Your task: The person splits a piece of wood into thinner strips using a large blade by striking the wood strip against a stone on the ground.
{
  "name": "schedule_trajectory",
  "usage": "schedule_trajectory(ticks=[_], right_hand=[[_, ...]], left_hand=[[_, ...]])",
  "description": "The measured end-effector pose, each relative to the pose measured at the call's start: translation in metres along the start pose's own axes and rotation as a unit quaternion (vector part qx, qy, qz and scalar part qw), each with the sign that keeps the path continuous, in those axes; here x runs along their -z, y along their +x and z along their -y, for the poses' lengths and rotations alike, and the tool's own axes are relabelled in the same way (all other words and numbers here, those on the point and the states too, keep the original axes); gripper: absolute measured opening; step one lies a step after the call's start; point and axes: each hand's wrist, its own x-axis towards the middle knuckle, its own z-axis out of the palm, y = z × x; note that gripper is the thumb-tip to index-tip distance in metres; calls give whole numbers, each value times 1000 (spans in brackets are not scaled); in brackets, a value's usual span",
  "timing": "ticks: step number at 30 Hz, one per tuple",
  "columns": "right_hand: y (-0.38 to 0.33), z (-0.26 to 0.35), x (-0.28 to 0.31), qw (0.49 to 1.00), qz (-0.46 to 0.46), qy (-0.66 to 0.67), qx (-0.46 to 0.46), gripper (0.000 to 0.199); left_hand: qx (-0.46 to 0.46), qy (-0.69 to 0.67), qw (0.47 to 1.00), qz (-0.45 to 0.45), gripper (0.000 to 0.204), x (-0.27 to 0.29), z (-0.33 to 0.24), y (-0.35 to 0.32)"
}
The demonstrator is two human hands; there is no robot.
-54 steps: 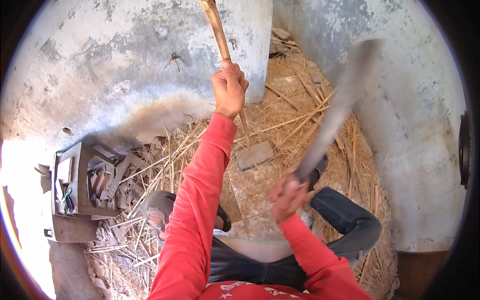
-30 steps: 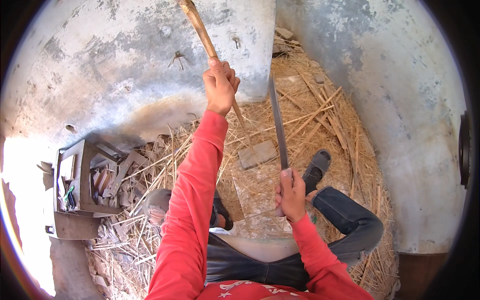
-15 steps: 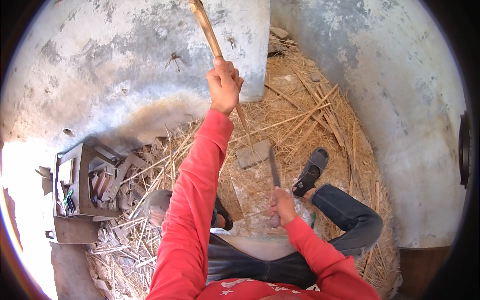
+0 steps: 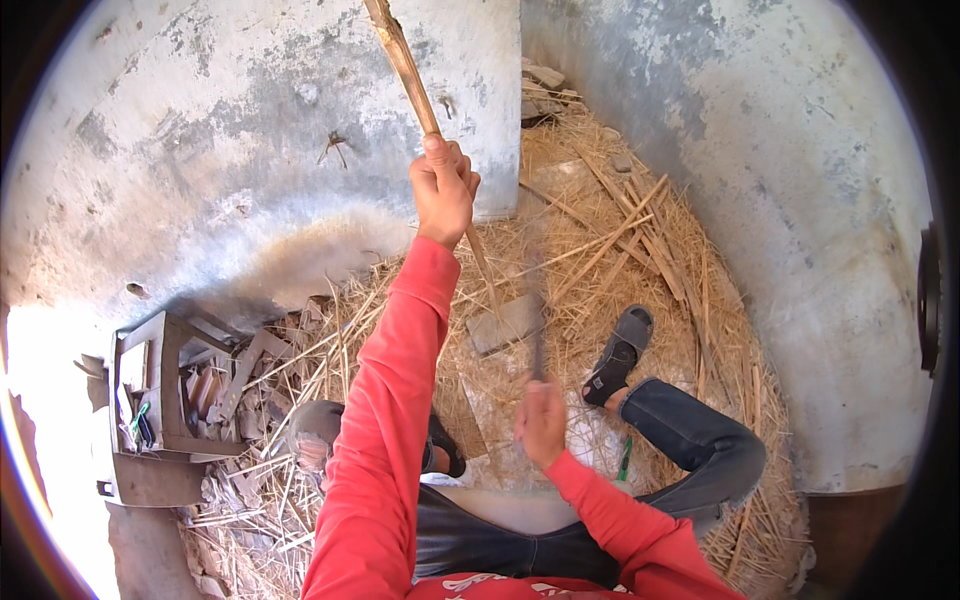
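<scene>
My left hand (image 4: 442,192) is closed round a long split wooden stick (image 4: 402,68). The stick slants from the upper wall down toward a grey brick (image 4: 503,325) on the floor, its thin lower end close to the brick. In my right hand (image 4: 541,425) is a knife (image 4: 538,325), held with the blade upward and blurred by motion. The blade passes in front of the brick's right end, apart from the stick. My fingers hide most of the knife's handle.
Straw and shavings (image 4: 590,230) cover the floor, with several long split sticks (image 4: 650,240) at the right. A wooden box frame (image 4: 165,400) holding scraps stands at the left. Walls rise behind and right. My sandalled foot (image 4: 620,355) and a green object (image 4: 625,458) are near the knife hand.
My right hand has moved slightly left, and the knife blade now points higher and is blurred. The left hand still grips the stick, a little lower in the picture; the whole view has shifted slightly.
</scene>
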Motion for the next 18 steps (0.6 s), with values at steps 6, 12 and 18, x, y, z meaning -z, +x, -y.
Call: schedule_trajectory(ticks=[6,12,18], right_hand=[[-35,-70,43,952,-163,32,-256,17],[-2,17,63,979,-36,-169,-110,19],[5,200,-1,986,-2,-69,152,39]], left_hand=[[-12,-23,999,-45,62,38,-8,-2],[-2,-18,999,-46,63,45,-8,-4],[-10,9,1000,-28,64,27,-7,-7]])
